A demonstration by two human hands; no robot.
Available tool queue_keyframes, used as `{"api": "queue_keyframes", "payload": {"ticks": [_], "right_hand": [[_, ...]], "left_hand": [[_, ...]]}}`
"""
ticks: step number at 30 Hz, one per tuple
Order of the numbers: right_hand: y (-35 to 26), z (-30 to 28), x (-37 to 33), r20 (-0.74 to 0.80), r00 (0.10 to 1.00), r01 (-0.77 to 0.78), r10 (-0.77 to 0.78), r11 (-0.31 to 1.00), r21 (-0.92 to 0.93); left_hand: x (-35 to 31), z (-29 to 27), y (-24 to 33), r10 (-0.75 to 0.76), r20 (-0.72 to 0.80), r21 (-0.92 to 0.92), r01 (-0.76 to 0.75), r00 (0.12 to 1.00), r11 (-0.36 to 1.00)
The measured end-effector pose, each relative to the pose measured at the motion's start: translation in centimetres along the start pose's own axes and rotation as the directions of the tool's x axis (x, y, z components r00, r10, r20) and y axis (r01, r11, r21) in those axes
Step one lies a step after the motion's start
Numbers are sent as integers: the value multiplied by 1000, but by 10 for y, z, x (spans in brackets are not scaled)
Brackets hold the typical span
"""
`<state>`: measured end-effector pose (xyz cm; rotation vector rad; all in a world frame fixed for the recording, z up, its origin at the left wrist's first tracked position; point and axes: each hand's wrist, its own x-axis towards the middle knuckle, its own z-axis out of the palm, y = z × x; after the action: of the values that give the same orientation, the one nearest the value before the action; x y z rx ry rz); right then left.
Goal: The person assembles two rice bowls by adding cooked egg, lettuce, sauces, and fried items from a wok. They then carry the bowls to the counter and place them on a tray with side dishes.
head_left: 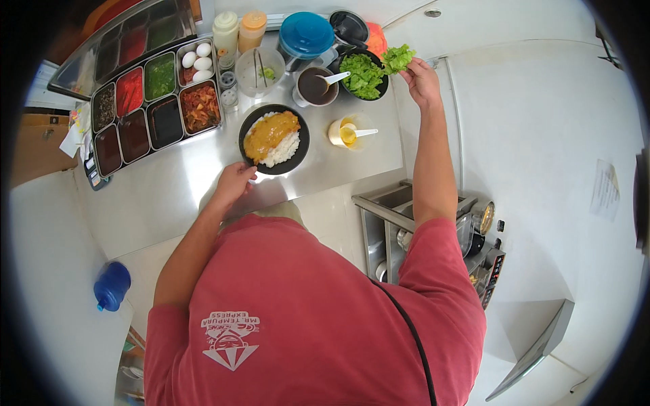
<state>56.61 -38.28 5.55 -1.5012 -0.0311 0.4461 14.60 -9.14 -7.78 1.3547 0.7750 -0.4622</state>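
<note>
A black bowl (302, 157) stands on the steel counter, with white rice (283, 150) and a cutlet under yellow-brown sauce (272, 135) in it. My left hand (237, 181) grips the bowl's near left rim, thumb and fingers closed at the edge. At the upper right, my right hand (421, 80) pinches a piece of lettuce (397, 59), raised beside a dark bowl full of cut lettuce (363, 76). Left of that greens bowl sits a pot of dark brown sauce (312, 86) with a white ladle (337, 78) in it. A cup of yellow sauce (348, 132) holds another white ladle.
On the left is a rack of steel pans (162, 132) with eggs, kimchi-like vegetables and sauces. Two squeeze bottles (238, 30), a clear container (259, 71) with chopsticks and a blue-lidded tub (307, 34) line the back. Steel kitchen equipment (386, 206) stands below right.
</note>
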Motion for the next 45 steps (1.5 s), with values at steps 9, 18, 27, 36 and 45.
{"api": "queue_keyframes", "payload": {"ticks": [9,18,27,36,45], "right_hand": [[80,107,-152,281,959,133,15,857,-498],[170,161,-209,420,900,401,-115,597,-695],[158,151,-191,511,820,572,-258,349,-742],[184,133,-167,606,791,611,-82,155,-777],[160,143,-193,709,694,720,-126,113,-684]], "left_hand": [[-47,-16,-4,295,-114,338,-243,949,909],[-22,48,48,641,31,750,-442,767,492],[4,55,38,705,149,862,-441,694,252],[1,42,26,664,256,890,-439,703,122],[-10,46,29,735,232,889,-445,637,106]]}}
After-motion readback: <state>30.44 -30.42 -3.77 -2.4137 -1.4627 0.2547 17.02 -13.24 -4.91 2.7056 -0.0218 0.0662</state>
